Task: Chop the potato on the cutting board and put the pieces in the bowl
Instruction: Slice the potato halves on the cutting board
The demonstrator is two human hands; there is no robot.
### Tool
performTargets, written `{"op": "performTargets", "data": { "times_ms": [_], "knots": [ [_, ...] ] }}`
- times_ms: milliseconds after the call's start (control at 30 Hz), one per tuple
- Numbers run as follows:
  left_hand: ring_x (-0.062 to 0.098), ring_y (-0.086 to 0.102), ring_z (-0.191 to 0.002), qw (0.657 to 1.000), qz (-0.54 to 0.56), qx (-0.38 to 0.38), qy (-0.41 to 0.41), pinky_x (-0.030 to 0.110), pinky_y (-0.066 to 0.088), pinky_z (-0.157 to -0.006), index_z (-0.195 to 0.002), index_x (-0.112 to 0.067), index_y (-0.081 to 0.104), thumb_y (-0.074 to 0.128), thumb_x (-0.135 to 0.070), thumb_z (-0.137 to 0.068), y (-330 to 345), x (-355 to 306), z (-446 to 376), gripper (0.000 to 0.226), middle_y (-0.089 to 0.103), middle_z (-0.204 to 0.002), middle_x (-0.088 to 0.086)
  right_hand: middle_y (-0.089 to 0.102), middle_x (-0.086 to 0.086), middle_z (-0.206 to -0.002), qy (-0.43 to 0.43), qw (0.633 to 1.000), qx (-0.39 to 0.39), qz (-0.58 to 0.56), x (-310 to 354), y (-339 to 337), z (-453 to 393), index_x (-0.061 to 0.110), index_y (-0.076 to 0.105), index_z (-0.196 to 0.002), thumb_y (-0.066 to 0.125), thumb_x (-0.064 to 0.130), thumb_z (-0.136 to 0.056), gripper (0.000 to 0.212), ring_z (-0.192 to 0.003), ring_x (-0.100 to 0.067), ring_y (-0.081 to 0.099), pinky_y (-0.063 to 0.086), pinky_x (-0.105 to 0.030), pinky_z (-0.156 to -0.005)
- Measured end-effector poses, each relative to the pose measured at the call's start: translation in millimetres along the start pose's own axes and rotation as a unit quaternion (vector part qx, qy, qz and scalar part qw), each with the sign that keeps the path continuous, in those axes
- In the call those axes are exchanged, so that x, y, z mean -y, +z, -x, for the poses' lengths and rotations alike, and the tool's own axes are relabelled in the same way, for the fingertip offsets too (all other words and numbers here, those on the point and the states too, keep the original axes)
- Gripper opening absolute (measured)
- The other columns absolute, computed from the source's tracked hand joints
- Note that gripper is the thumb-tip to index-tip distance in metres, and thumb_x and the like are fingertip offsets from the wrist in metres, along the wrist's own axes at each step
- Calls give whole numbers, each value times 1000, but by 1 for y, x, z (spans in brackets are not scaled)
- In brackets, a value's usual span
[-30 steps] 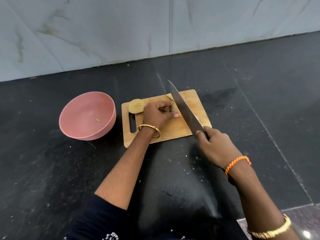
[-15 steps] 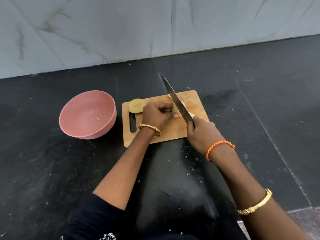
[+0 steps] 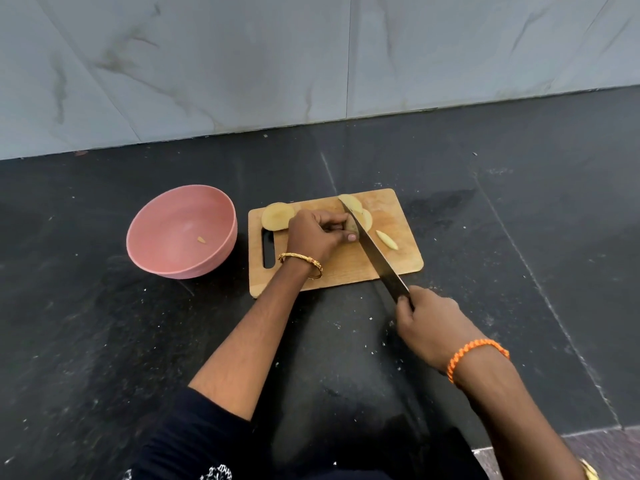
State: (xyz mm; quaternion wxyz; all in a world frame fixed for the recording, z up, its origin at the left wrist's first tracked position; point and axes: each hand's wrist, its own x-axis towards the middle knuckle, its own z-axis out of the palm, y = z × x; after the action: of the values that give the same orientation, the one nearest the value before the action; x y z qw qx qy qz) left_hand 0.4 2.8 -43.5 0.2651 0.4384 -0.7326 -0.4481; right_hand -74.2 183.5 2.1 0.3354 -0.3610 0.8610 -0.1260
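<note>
Potato (image 3: 350, 224) lay under our left hand (image 3: 313, 235) on the cutting board (image 3: 398, 252), pinned by curled fingers, with the knife (image 3: 372, 249) resting against it just beside the thumb. Our right hand (image 3: 431, 327) had its grip wrapped tight round the handle, off the near edge of the board. A larger potato half (image 3: 275, 216) sat at the far left corner, slices (image 3: 355, 204) lay beyond the blade, and one thin sliver (image 3: 387, 240) was to its right. The pink bowl (image 3: 156, 251) stood near the board's left side on the black desk (image 3: 519, 237), holding only a small scrap (image 3: 201, 240). We judged the cut wanted the fingertips tucked back, the blade kept upright, and a steady downward press so the shrinking piece could not roll.
</note>
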Motion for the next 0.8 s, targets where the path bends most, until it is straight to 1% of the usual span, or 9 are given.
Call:
{"op": "performTargets", "data": {
  "times_ms": [100,200,333,467,567,667,800],
  "knots": [
    [4,62,-87,1000,-5,-4,-1,3,48,-72,-103,-6,70,82,-10,-64,1,-1,2,41,72,-102,7,57,-5,-74,8,999,30,-12,-7,-13,16,18,50,-77,34,29,-99,29,-59,-16,53,42,-27,-54],
    [6,63,-89,1000,-7,-2,-7,7,48,-75,-106,-7,69,82,-10,-65,1,-2,2,43,72,-103,7,54,-2,-66,2,999,23,-35,-7,-22,21,17,52,-78,36,29,-99,29,-50,-13,48,37,-24,-46],
    [5,62,-86,1000,-8,5,-14,6,48,-70,-106,-7,69,82,-12,-65,1,-1,1,43,71,-104,7,55,-5,-68,-17,998,-13,-62,-2,-18,10,14,55,-82,38,30,-98,28,-53,-16,51,46,-30,-54],
    [7,63,-88,1000,-11,0,-17,10,48,-75,-107,-7,69,82,-12,-66,2,-1,2,44,71,-104,8,59,-9,-75,-31,998,-32,-46,4,-14,-9,12,56,-86,37,30,-98,28,-63,-20,56,49,-31,-61],
    [7,63,-87,1000,-7,-2,-19,7,47,-72,-107,-7,69,82,-13,-65,2,0,1,44,71,-104,8,55,-5,-71,-45,998,-23,-37,7,-16,-15,13,54,-87,37,28,-99,26,-59,-16,53,43,-26,-55],
    [7,63,-86,1000,-2,-3,-23,7,48,-71,-106,-6,69,83,-13,-64,3,0,2,45,71,-104,8,53,-4,-68,-51,998,-20,-37,8,-18,-15,14,53,-86,37,28,-99,25,-56,-15,52,42,-25,-51],
    [6,62,-86,1000,3,-7,-26,6,48,-71,-106,-6,69,83,-12,-64,3,-2,4,45,71,-103,8,56,-5,-68,-55,997,-15,-46,1,-21,-7,13,56,-87,37,29,-99,27,-55,-16,53,46,-29,-54]
  ]
}}
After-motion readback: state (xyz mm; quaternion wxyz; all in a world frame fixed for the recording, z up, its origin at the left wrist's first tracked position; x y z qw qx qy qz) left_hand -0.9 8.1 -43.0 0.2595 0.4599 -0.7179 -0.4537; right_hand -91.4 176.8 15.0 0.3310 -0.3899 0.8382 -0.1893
